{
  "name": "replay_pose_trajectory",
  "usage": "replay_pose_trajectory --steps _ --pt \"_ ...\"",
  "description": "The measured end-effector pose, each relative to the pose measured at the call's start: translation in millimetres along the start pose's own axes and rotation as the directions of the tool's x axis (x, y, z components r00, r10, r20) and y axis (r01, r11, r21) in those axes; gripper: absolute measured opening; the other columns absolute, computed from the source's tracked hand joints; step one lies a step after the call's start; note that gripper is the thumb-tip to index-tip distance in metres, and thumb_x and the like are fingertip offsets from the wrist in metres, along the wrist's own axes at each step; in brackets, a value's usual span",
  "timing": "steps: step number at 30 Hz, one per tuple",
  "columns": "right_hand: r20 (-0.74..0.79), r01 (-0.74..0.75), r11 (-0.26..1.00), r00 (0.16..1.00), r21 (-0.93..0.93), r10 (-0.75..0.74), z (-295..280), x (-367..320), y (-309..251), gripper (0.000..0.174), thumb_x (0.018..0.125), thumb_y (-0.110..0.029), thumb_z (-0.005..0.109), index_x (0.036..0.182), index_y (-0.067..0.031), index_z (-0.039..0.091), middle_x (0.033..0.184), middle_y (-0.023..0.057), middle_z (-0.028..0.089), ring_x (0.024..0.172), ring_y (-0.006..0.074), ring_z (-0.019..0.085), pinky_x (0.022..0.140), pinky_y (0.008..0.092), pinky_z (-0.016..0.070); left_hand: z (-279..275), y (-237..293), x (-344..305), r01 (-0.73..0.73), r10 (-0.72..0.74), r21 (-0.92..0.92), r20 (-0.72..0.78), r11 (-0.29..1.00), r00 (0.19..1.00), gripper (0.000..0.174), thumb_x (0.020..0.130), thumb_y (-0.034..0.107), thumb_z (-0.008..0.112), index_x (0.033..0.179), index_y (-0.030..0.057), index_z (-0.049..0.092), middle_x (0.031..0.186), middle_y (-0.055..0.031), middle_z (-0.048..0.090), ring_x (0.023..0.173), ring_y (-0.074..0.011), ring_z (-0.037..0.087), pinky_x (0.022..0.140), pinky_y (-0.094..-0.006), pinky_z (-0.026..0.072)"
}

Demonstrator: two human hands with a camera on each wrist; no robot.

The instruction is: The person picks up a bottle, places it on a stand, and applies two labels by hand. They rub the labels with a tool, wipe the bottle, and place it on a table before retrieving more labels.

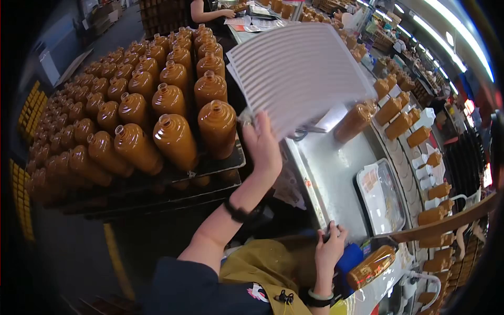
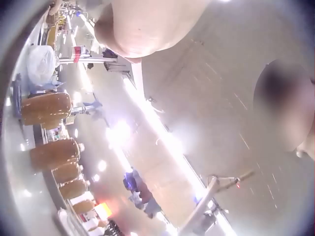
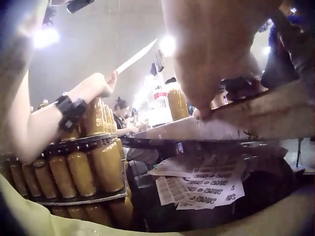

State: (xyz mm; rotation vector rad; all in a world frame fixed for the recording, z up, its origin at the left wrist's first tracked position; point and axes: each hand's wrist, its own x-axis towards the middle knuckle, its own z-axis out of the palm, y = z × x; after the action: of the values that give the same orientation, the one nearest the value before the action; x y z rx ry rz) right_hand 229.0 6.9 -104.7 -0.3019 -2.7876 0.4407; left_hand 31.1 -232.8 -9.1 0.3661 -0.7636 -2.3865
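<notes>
My left hand (image 1: 262, 149), raised beside the bottle rack, grips a large pale sheet (image 1: 304, 73) with rows of parallel stripes by its lower left edge. Another sheet edge shows just beneath it. Seen edge-on in the right wrist view, the sheet (image 3: 138, 56) is a thin white strip tilted upward. My right hand (image 1: 329, 252) is at the near edge of the metal worktop (image 1: 336, 178), its thumb and fingers pinching a small dark object (image 1: 331, 231) whose kind I cannot tell. A glossy brown bottle (image 1: 354, 123) stands on the worktop, partly under the sheet in the head view.
Many brown bottles (image 1: 173, 139) stand on a stacked rack to the left. A clear tray (image 1: 386, 194) with papers lies on the worktop. Beside my right hand lies a decorated bottle (image 1: 371, 266). Printed sheets (image 3: 202, 182) hang below the worktop edge. Another person (image 1: 205, 13) works beyond.
</notes>
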Motion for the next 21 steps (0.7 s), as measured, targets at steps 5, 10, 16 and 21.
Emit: replay_pose_trajectory --steps 5,10,16,21 --pt "0.019 -0.012 1.000 1.000 0.013 0.012 -4 3 -1 0.044 0.086 -0.017 0.080 0.127 -0.0078 0.067 0.129 0.0265 0.054 0.105 0.0468 0.064 0.085 0.0494 0.0537 112 -50 147 -0.190 0.181 -0.055 -0.142 0.980 0.973 0.042 0.109 0.022 0.045 0.142 -0.0020 0.034 0.138 -0.0202 0.048 0.112 -0.0287 0.060 0.074 -0.0462 0.0687" --pt "0.113 -0.072 0.991 0.992 0.115 0.059 -18 9 -6 0.049 0.080 -0.013 0.085 0.125 -0.0061 0.067 0.129 0.0257 0.054 0.104 0.0457 0.064 0.085 0.0468 0.0533 154 -94 304 0.100 -0.049 0.172 -0.278 0.980 0.959 0.087 0.104 0.056 0.049 0.157 -0.0054 0.019 0.153 -0.0313 0.039 0.131 -0.0456 0.055 0.092 -0.0490 0.0623" --pt "0.128 -0.141 0.987 0.983 0.077 0.131 -11 10 -7 0.049 0.077 -0.013 0.086 0.122 -0.0101 0.068 0.128 0.0251 0.054 0.105 0.0467 0.063 0.082 0.0500 0.0547 141 -145 293 -0.099 0.258 0.658 -0.150 0.747 0.954 0.100 0.101 0.068 0.042 0.151 -0.0171 0.030 0.153 -0.0390 0.039 0.146 -0.0436 0.038 0.120 -0.0461 0.0319" --pt "0.130 -0.108 0.993 0.986 0.049 0.101 -3 8 0 0.050 0.081 -0.022 0.085 0.126 -0.0113 0.066 0.130 0.0247 0.054 0.104 0.0463 0.065 0.082 0.0506 0.0553 76 -136 100 -0.434 0.260 0.499 0.382 0.750 0.887 0.066 0.112 0.041 0.040 0.152 -0.0117 0.034 0.150 -0.0282 0.047 0.144 -0.0336 0.043 0.119 -0.0395 0.0298"
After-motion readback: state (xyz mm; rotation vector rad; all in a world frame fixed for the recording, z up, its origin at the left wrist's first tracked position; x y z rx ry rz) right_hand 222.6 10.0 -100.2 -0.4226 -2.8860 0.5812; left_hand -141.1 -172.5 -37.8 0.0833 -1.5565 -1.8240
